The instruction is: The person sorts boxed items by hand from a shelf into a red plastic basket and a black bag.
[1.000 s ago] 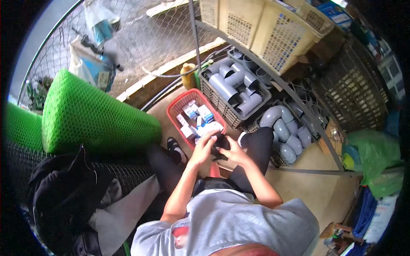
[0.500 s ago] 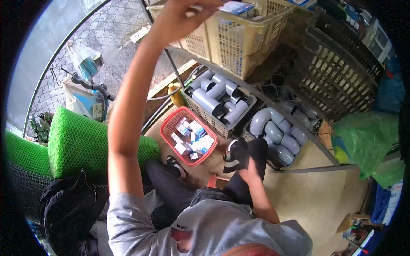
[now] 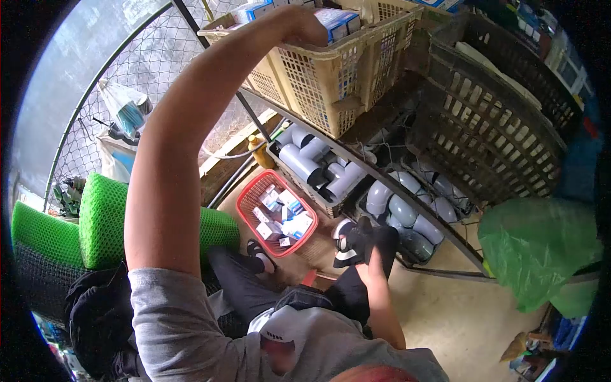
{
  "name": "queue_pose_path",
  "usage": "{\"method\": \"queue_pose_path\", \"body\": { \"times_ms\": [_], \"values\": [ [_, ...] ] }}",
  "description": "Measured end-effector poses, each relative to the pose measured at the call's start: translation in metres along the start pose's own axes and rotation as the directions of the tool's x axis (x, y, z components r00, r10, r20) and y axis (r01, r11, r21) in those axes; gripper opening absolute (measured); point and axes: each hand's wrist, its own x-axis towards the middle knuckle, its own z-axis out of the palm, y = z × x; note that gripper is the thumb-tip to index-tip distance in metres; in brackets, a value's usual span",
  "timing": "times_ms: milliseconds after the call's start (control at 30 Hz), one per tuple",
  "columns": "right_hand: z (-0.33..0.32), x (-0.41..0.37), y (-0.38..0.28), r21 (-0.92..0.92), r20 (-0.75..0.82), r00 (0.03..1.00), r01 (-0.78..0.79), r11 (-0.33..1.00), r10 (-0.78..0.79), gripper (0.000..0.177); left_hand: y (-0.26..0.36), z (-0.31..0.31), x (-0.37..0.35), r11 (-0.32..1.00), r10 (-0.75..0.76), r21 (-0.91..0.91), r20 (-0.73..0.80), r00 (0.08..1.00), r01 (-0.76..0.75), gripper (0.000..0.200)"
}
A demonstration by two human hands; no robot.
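Note:
My left arm stretches up across the view, and my left hand [image 3: 307,27] reaches over the rim of a cream plastic crate [image 3: 318,83], beside blue and white boxes [image 3: 337,23]. Its fingers are hidden inside the crate. Low down, my right hand [image 3: 372,270] rests at my bent right knee, against something black that I cannot make out; its fingers do not show clearly. Between the legs and the crates, a red basket [image 3: 249,213] on the floor holds several small white and blue boxes [image 3: 296,224].
Crates of grey pipe fittings [image 3: 299,162] stand beneath a metal rack bar [image 3: 407,197]. Large dark crates [image 3: 490,127] and a green plastic bag [image 3: 534,248] are at right. Green mesh rolls [image 3: 102,219] lie at left, before a wire fence [image 3: 76,140].
My left hand has lowered from above the crate to its inside edge. The view has shifted, and the cream crate appears lower. My right hand stays by the knee.

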Motion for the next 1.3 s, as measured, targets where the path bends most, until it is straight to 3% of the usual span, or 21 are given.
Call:
{"method": "queue_pose_path", "body": {
  "times_ms": [67, 100, 167, 300, 367, 467, 500, 533, 600, 667, 733, 833, 900, 967, 1033, 1100, 1133, 1167, 1200, 1233, 1300],
  "values": [
    [-0.008, 0.006, 0.0, -0.006, 0.009, 1.0, 0.007, 1.0, -0.007, 0.051, -0.017, -0.006, 0.035, 0.948, 0.29, 0.048, 0.281, 0.915, -0.315, 0.03],
    [-0.012, 0.009, -0.001, -0.022, 0.023, 1.0, 0.013, 1.0, -0.013, 0.051, -0.009, 0.001, 0.014, 0.949, 0.288, 0.046, 0.283, 0.915, -0.312, 0.03],
    [-0.005, 0.01, -0.01, -0.044, -0.014, 1.0, 0.012, 0.999, -0.012, 0.048, 0.017, 0.017, -0.053, 0.986, 0.134, -0.059, -0.283, 0.95, -0.157, 0.04],
    [-0.026, 0.023, -0.006, -0.064, -0.037, 0.998, 0.042, 0.997, -0.045, 0.047, 0.015, 0.01, -0.039, 0.979, 0.16, 0.158, -0.2, 0.967, -0.129, 0.034],
    [-0.023, 0.021, -0.009, -0.056, -0.08, 0.994, 0.064, 0.996, -0.068, 0.045, 0.017, -0.006, -0.055, 0.911, 0.325, 0.323, -0.176, 0.929, -0.257, 0.033],
    [-0.012, 0.013, -0.013, 0.002, -0.058, 0.996, 0.075, 0.997, -0.074, 0.042, 0.032, -0.022, -0.124, 0.949, 0.312, 0.135, -0.287, 0.906, -0.284, 0.044],
    [-0.013, 0.013, -0.012, -0.001, -0.057, 0.996, 0.074, 0.997, -0.074, 0.042, 0.013, -0.024, -0.124, 0.879, 0.472, 0.139, -0.399, 0.786, -0.457, 0.05],
    [-0.017, 0.012, -0.01, 0.041, -0.083, 0.995, 0.056, 0.998, -0.052, 0.042, -0.004, -0.019, -0.123, 0.88, 0.47, 0.137, -0.401, 0.787, -0.456, 0.05],
    [-0.015, 0.008, -0.008, 0.076, -0.104, 0.994, 0.034, 0.997, -0.026, 0.042, -0.031, -0.004, -0.133, 0.471, 0.256, -0.508, -0.703, 0.663, -0.721, 0.051],
    [-0.007, 0.003, -0.007, 0.039, -0.027, 0.997, 0.08, 0.996, -0.079, 0.045, -0.055, 0.018, -0.151, 0.338, 0.218, -0.363, -0.867, 0.447, -0.868, 0.048],
    [-0.016, 0.005, 0.001, -0.02, -0.048, 0.994, 0.101, 0.995, -0.102, 0.046, -0.068, 0.056, -0.177, 0.378, -0.052, -0.298, -0.952, 0.302, -0.876, 0.045],
    [0.007, 0.001, 0.003, -0.134, -0.056, 0.979, 0.188, 0.973, -0.197, 0.045, -0.115, 0.137, -0.175, -0.095, -0.237, -0.111, -0.963, 0.131, -0.989, 0.041],
    [0.042, 0.0, 0.001, -0.216, -0.083, 0.944, 0.295, 0.931, -0.318, 0.043, -0.077, 0.211, -0.201, -0.411, -0.536, -0.112, -0.773, 0.339, -0.905, 0.059],
    [0.038, 0.01, 0.017, -0.435, -0.294, 0.898, 0.178, 0.883, -0.326, 0.038, -0.036, 0.28, -0.211, -0.411, -0.632, -0.195, -0.644, 0.432, -0.891, 0.061],
    [0.082, 0.004, 0.017, -0.753, -0.086, 0.917, 0.197, 0.628, -0.39, 0.035, 0.014, 0.355, -0.217, -0.28, -0.673, -0.535, -0.483, 0.561, -0.797, 0.062],
    [0.14, 0.003, 0.022, -0.806, 0.319, 0.853, 0.474, 0.355, -0.413, 0.034, 0.052, 0.441, -0.187, -0.154, -0.642, -0.666, -0.494, 0.586, -0.73, 0.053],
    [0.167, 0.004, 0.034, -0.704, 0.511, 0.737, 0.654, 0.277, -0.443, 0.037, 0.082, 0.454, -0.199, -0.366, -0.617, -0.66, -0.356, 0.702, -0.656, 0.051],
    [0.182, 0.005, 0.046, -0.696, 0.638, 0.656, 0.715, 0.064, -0.404, 0.041, 0.105, 0.457, -0.219, -0.381, -0.619, -0.681, -0.315, 0.719, -0.626, 0.052],
    [0.193, 0.009, 0.056, -0.638, 0.751, 0.569, 0.756, -0.147, -0.334, 0.046, 0.123, 0.485, -0.22, -0.678, -0.509, -0.498, -0.213, 0.834, -0.541, 0.046],
    [0.194, 0.015, 0.063, -0.645, 0.762, 0.588, 0.726, -0.24, -0.271, 0.056, 0.128, 0.508, -0.226, -0.592, -0.54, -0.541, -0.283, 0.793, -0.597, 0.051],
    [0.187, 0.03, 0.079, -0.7, 0.704, 0.678, 0.712, -0.048, -0.209, 0.052, 0.123, 0.514, -0.252, -0.458, -0.557, -0.631, -0.345, 0.755, -0.626, 0.064]
  ]
}}
